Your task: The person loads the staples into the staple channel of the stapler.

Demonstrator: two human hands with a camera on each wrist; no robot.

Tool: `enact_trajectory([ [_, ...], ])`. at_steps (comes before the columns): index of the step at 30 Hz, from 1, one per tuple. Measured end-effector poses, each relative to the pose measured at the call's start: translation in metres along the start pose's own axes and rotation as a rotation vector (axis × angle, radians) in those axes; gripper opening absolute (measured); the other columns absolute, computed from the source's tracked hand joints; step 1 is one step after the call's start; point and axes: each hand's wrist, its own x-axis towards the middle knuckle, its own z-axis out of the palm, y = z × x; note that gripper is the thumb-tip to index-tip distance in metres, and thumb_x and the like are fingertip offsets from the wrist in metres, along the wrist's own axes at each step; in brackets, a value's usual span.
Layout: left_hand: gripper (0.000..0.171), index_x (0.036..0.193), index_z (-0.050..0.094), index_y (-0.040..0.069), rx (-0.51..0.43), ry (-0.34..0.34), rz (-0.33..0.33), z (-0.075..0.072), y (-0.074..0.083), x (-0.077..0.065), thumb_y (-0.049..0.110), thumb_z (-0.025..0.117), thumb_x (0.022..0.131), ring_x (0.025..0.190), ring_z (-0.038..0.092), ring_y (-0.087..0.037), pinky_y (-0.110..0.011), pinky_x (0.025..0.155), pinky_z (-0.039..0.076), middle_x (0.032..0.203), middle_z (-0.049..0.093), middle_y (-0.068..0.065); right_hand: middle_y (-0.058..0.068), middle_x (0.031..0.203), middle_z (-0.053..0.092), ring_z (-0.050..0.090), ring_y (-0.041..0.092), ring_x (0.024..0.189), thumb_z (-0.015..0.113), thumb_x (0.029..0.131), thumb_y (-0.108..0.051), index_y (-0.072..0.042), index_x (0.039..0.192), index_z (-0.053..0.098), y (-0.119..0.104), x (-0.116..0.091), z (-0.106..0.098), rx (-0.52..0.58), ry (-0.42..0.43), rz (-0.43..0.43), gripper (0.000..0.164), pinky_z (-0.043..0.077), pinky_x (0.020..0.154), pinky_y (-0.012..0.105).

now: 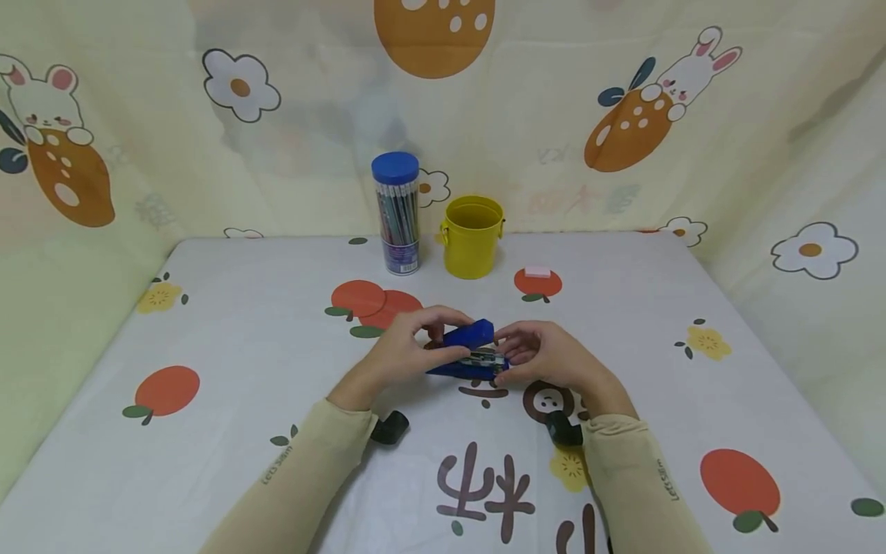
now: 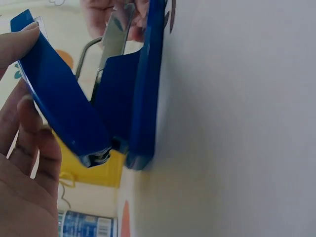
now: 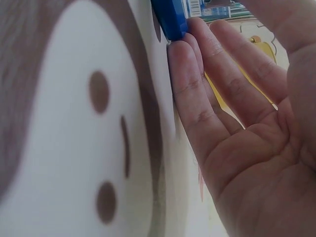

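A blue stapler (image 1: pixel 465 371), its top arm swung up from the base, sits on the tablecloth in the middle of the head view. My left hand (image 1: pixel 408 350) holds the raised top arm between thumb and fingers. In the left wrist view the metal staple magazine (image 2: pixel 114 42) shows between the stapler's arm and base, along with a bent metal rod. At the stapler's right end is my right hand (image 1: pixel 547 355). Its fingers (image 3: pixel 190 94) are fairly straight in the right wrist view, with fingertips at the blue end. Whether staples are inside is hard to see.
Behind the stapler stand a clear tub of pencils (image 1: pixel 398 215) with a blue lid and a yellow bucket (image 1: pixel 472 242). A small pale pink block (image 1: pixel 537 271) lies right of the bucket. Printed cloth covers the table and walls.
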Motion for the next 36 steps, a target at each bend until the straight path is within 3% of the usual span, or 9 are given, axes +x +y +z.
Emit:
enact_trajectory([
  [7,0.033,0.122,0.073,0.03,0.073,-0.024,-0.058,0.007,-0.001,0.002,0.031,0.08,0.089,0.102,0.051,-0.013,-0.04,0.084,0.048,0.113,0.066,0.015,0.008,0.11,0.07,0.067,0.025,0.101,0.093,0.074,-0.02,-0.006,0.128,0.063,0.003,0.001,-0.002,0.028,0.0,-0.041,0.064,0.053,0.092,0.042],
  [12,0.032,0.122,0.073,0.031,0.051,-0.065,-0.099,0.01,0.0,0.002,0.032,0.078,0.09,0.111,0.051,-0.012,-0.039,0.09,0.049,0.117,0.066,0.015,0.01,0.111,0.069,0.067,0.026,0.101,0.093,0.073,-0.02,-0.005,0.13,0.062,0.003,0.001,-0.004,0.033,0.0,-0.048,0.066,0.053,0.091,0.041],
  [22,0.03,0.12,0.074,0.032,0.055,-0.101,-0.152,0.013,-0.007,0.002,0.029,0.078,0.091,0.114,0.053,-0.013,-0.036,0.093,0.049,0.12,0.066,0.014,0.012,0.122,0.065,0.065,0.028,0.11,0.092,0.074,-0.015,-0.007,0.142,0.053,0.005,-0.004,-0.008,0.08,-0.048,-0.081,0.079,0.051,0.095,0.04],
  [36,0.033,0.122,0.072,0.028,-0.013,-0.057,-0.18,0.021,-0.004,0.001,0.034,0.079,0.09,0.11,0.054,-0.014,-0.038,0.091,0.049,0.119,0.065,0.013,0.015,0.127,0.061,0.062,0.031,0.116,0.093,0.072,-0.009,-0.006,0.148,0.046,0.008,-0.005,-0.013,0.183,-0.053,-0.144,0.089,0.05,0.096,0.038],
])
